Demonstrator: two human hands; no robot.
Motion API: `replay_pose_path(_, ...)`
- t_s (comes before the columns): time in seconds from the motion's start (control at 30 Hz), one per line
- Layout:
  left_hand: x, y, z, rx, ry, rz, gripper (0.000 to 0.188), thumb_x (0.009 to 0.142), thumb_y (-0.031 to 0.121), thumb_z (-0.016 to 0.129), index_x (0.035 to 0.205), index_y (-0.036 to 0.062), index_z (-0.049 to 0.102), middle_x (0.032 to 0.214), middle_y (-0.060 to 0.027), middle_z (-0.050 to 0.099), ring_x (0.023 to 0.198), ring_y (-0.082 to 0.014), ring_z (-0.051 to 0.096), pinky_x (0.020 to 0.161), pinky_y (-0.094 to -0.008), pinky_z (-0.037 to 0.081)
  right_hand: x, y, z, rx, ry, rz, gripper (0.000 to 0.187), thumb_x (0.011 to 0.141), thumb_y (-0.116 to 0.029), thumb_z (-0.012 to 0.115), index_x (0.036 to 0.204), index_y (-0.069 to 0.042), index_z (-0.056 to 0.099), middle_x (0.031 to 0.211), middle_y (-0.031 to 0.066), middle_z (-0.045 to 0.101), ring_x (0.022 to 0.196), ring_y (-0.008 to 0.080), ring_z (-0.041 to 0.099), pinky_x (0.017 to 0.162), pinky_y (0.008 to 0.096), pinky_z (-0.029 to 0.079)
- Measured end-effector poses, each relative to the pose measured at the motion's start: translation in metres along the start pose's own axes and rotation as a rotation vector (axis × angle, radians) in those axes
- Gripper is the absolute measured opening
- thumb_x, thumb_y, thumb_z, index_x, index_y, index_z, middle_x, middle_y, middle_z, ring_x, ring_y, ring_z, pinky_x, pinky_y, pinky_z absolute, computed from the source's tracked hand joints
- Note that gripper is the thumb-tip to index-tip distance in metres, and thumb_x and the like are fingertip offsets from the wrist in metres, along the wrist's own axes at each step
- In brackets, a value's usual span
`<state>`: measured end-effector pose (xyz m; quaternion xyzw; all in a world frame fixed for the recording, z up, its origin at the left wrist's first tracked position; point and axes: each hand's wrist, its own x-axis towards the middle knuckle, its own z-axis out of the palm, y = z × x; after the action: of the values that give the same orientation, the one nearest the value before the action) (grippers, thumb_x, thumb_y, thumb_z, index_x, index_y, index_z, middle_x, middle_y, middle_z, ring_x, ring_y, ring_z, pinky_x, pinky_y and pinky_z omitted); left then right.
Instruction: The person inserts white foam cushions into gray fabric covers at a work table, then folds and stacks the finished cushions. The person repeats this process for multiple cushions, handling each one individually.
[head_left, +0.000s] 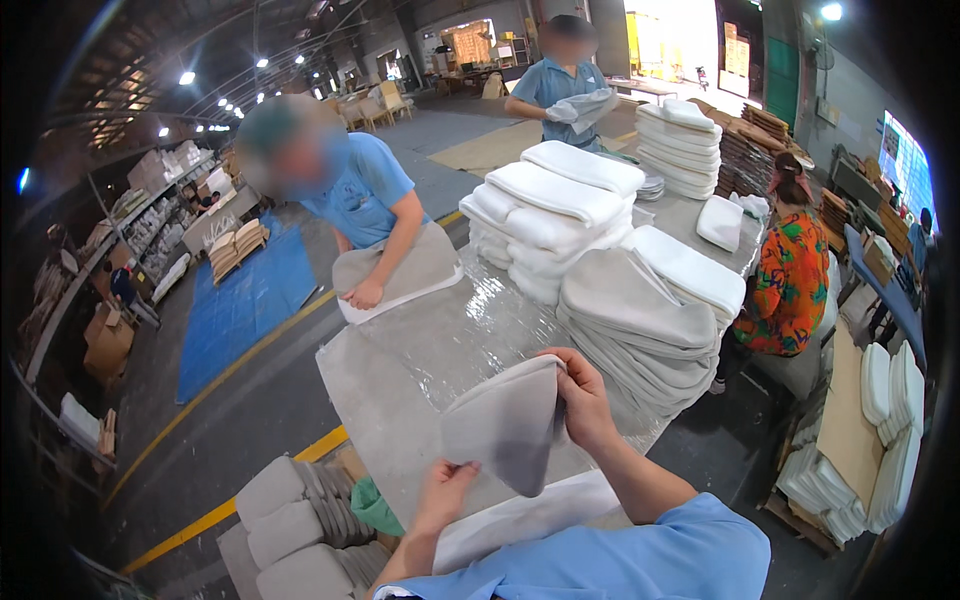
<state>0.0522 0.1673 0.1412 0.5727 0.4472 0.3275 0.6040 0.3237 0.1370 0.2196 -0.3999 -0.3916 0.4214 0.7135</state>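
A grey fabric cushion cover is stretched between my hands above the near part of the table, its lower corner hanging down. My right hand grips its right upper edge with the thumb and fingers closed. My left hand pinches its lower left edge. Whether a pad lies inside the cover cannot be seen. Beyond my right hand stands a tall pile of grey covers, folded and layered. White pads are stacked just behind that pile.
The table has a grey, partly plastic-wrapped top. Across it, one person leans on a grey-and-white cushion; another holds white material. Grey cushions are stacked at my lower left, white pads at right. A person in orange sits beside the table.
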Motion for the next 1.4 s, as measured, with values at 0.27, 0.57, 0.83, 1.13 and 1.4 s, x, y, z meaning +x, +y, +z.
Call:
replay_pose_path(0.27,-0.012,0.097,-0.042,0.403,0.161,0.606,0.031,0.094,-0.002,0.071,0.123,0.0042,0.068,0.102,-0.0038,0.064,0.087,-0.0112,0.059,0.076,-0.0264,0.048,-0.006,-0.009,-0.004,-0.456,-0.494,-0.126,0.041,0.088,0.003,0.07,0.129,-0.002,0.067,0.116,0.0083,0.075,0.106,0.0165,0.069,0.096,0.0306,0.053)
replay_pose_path(0.57,-0.006,0.037,-0.045,-0.197,0.322,-0.162,0.035,0.1,0.037,0.074,0.108,0.0044,0.063,0.095,0.0005,0.06,0.08,-0.0087,0.058,0.072,-0.0239,0.048,-0.017,0.043,-0.001,-0.095,-0.264,0.042,0.025,0.102,-0.015,0.073,0.121,0.001,0.071,0.103,-0.0004,0.071,0.093,0.0079,0.062,0.085,0.0242,0.049)
replay_pose_path(0.83,-0.025,-0.008,-0.036,-0.96,-0.156,-0.137,0.04,0.11,0.034,0.056,0.135,0.003,0.061,0.127,-0.0066,0.07,0.114,-0.0153,0.069,0.098,-0.0332,0.057,-0.019,0.045,-0.017,-0.005,-0.18,0.145,0.032,0.102,-0.016,0.069,0.13,0.001,0.065,0.114,0.003,0.07,0.104,0.0096,0.062,0.095,0.0261,0.046)
replay_pose_path(1.13,-0.052,0.006,0.009,-1.02,-0.38,-0.428,0.047,0.111,0.022,0.05,0.152,-0.0005,0.05,0.142,-0.0118,0.064,0.126,-0.0213,0.065,0.107,-0.0361,0.053,-0.022,0.027,-0.027,-0.146,-0.166,0.113,0.029,0.101,-0.022,0.075,0.12,-0.001,0.069,0.102,-0.0007,0.07,0.095,0.0071,0.061,0.088,0.022,0.045)
replay_pose_path(1.4,-0.039,0.012,0.011,-0.712,-0.359,-0.367,0.044,0.108,0.011,0.056,0.151,0.0006,0.053,0.139,-0.0091,0.065,0.123,-0.0165,0.065,0.104,-0.0331,0.054,-0.016,0.024,-0.001,-0.125,-0.14,0.002,0.034,0.101,-0.029,0.075,0.117,0.0,0.069,0.107,0.0022,0.072,0.096,0.0084,0.063,0.088,0.0246,0.048)
